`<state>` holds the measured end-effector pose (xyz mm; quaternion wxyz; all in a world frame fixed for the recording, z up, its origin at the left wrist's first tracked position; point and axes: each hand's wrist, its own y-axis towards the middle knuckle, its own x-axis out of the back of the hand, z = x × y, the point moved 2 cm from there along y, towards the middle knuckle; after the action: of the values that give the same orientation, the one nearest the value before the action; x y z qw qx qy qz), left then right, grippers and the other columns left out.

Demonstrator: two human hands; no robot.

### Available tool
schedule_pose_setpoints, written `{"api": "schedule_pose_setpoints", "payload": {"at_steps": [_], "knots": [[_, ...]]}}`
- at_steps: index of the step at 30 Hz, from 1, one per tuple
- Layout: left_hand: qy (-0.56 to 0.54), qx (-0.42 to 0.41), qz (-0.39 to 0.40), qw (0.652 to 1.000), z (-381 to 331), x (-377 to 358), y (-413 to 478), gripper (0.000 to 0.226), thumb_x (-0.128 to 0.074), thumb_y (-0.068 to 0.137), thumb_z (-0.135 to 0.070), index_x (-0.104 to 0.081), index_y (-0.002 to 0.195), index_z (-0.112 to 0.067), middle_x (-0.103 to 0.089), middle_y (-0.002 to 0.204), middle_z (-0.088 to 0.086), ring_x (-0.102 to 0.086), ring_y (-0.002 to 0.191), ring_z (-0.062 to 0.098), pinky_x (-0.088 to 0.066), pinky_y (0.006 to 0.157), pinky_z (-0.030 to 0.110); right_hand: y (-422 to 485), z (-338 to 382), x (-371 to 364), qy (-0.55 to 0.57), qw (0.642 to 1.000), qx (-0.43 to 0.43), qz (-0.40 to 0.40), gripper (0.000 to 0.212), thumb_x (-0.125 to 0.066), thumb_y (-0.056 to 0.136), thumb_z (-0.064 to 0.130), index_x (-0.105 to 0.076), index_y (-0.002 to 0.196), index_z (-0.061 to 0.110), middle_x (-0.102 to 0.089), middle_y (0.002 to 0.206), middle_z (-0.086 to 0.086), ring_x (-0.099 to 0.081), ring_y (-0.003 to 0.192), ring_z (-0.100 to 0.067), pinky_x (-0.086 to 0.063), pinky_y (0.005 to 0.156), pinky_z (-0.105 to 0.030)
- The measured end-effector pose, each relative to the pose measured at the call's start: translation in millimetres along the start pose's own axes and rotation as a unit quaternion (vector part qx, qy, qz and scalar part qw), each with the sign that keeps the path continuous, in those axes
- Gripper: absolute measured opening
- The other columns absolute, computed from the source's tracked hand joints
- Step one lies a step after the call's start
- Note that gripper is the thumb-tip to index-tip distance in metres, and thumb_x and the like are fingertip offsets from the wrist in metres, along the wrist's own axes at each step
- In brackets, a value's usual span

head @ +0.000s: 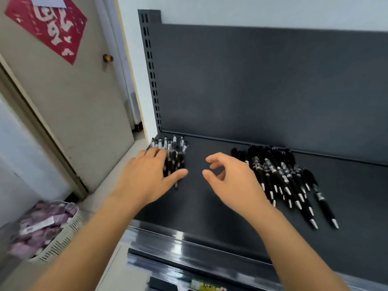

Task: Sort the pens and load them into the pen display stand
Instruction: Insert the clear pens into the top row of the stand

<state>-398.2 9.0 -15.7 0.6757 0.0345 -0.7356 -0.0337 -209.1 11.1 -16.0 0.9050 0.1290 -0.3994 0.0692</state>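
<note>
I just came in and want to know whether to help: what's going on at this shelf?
A person is sorting pens on a dark grey shelf. Their left hand lies with straight fingers on a small bunch of pens at the shelf's left end. Their right hand hovers between the two groups, fingers loosely curled, holding nothing. A larger batch of black pens with silver tips lies further right, untouched. A basket of purple packets sits low on the left.

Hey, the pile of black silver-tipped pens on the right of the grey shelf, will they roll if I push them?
Probably some: the black silver-tipped pens look round-barrelled and lie loose on the smooth grey shelf. Overlapping and unbundled, they would likely scatter, not slide together.
</note>
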Motion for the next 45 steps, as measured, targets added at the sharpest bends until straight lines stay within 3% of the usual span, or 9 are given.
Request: {"api": "schedule_pose_setpoints", "payload": {"at_steps": [5,15,19,28,33,36,38,40,45], "knots": [[-0.08,-0.009,0.032,0.996,36.8,-27.6,36.2,0.079,-0.036,0.087,-0.068,-0.03,0.146,-0.016,-0.036,0.149,0.002,-0.036,0.135,0.023,-0.036,0.108,0.039,69.4,8.3,-53.1,-0.03,0.994,-0.091,0.047,0.036,-0.055,0.091,0.042,-0.057,0.119,0.019,-0.066,0.105,0.004,-0.062,0.098,-0.019,-0.046,0.078,-0.028],[-0.217,-0.108,-0.016,0.97,71.1,-45.5,75.2,0.077,-0.053,0.076,-0.074,-0.054,0.133,-0.022,-0.054,0.13,-0.007,-0.043,0.122,0.011,-0.034,0.099,0.022,117.9,21.4,-68.8,0.0,0.961,-0.261,0.09,0.025,-0.067,0.072,0.028,-0.063,0.081,0.005,-0.065,0.066,-0.006,-0.068,0.055,-0.021,-0.057,0.045,-0.03],[-0.288,-0.136,-0.019,0.948,79.3,-48.3,81.5,0.078,-0.051,0.067,-0.08,-0.062,0.123,-0.026,-0.056,0.119,-0.014,-0.053,0.106,0.01,-0.045,0.09,0.021,116.3,20.4,-70.4,0.018,0.947,-0.306,0.096,0.025,-0.071,0.072,0.024,-0.062,0.084,0.004,-0.06,0.069,-0.007,-0.063,0.059,-0.019,-0.056,0.045,-0.031],[-0.379,-0.161,-0.01,0.911,79.6,-53.9,89.6,0.065,-0.07,0.064,-0.065,-0.065,0.118,-0.027,-0.054,0.112,-0.019,-0.052,0.083,-0.006,-0.037,0.071,-0.001,112.0,32.9,-65.8,-0.085,0.922,-0.359,0.12,0.026,-0.071,0.073,0.026,-0.052,0.071,0.007,-0.06,0.061,-0.008,-0.067,0.051,-0.026,-0.059,0.056,-0.032],[-0.402,-0.185,-0.009,0.897,60.1,-57.0,92.6,0.063,-0.072,0.069,-0.06,-0.064,0.12,-0.024,-0.053,0.114,-0.017,-0.051,0.086,-0.005,-0.039,0.079,0.002,102.2,27.2,-67.0,-0.225,0.911,-0.343,0.041,0.028,-0.05,0.096,0.026,-0.05,0.107,0.001,-0.06,0.11,-0.017,-0.06,0.104,-0.035,-0.042,0.072,-0.03],[-0.37,-0.205,0.003,0.906,49.0,-58.8,92.2,0.065,-0.065,0.075,-0.063,-0.06,0.126,-0.024,-0.051,0.122,-0.014,-0.052,0.103,0.004,-0.045,0.09,0.019,99.6,18.6,-61.8,-0.231,0.919,-0.317,0.047,0.019,-0.041,0.099,0.019,-0.048,0.103,0.002,-0.054,0.101,-0.017,-0.055,0.099,-0.035,-0.041,0.075,-0.034],[-0.347,-0.212,0.001,0.914,48.7,-59.8,91.4,0.067,-0.058,0.078,-0.067,-0.056,0.13,-0.025,-0.05,0.127,-0.014,-0.049,0.115,0.007,-0.042,0.096,0.022,95.6,9.8,-54.2,-0.139,0.941,-0.307,0.026,0.017,-0.04,0.099,0.017,-0.042,0.088,0.005,-0.051,0.081,-0.012,-0.054,0.078,-0.03,-0.041,0.064,-0.037],[-0.326,-0.213,-0.009,0.921,52.5,-60.2,92.1,0.069,-0.05,0.08,-0.07,-0.055,0.132,-0.025,-0.05,0.13,-0.013,-0.044,0.122,0.007,-0.035,0.098,0.018,87.8,7.1,-47.8,0.079,0.946,-0.312,-0.043,0.016,-0.039,0.101,0.017,-0.043,0.095,0.003,-0.056,0.076,-0.01,-0.055,0.059,-0.025,-0.052,0.059,-0.041],[-0.345,-0.212,-0.032,0.914,58.2,-48.4,94.4,0.067,-0.041,0.08,-0.071,-0.06,0.126,-0.027,-0.055,0.124,-0.015,-0.046,0.116,0.006,-0.036,0.095,0.02,65.8,22.5,-41.3,0.487,0.828,-0.272,-0.058,0.022,-0.046,0.099,0.015,-0.053,0.116,0.003,-0.068,0.081,-0.009,-0.064,0.058,-0.02,-0.058,0.055,-0.037]]}}
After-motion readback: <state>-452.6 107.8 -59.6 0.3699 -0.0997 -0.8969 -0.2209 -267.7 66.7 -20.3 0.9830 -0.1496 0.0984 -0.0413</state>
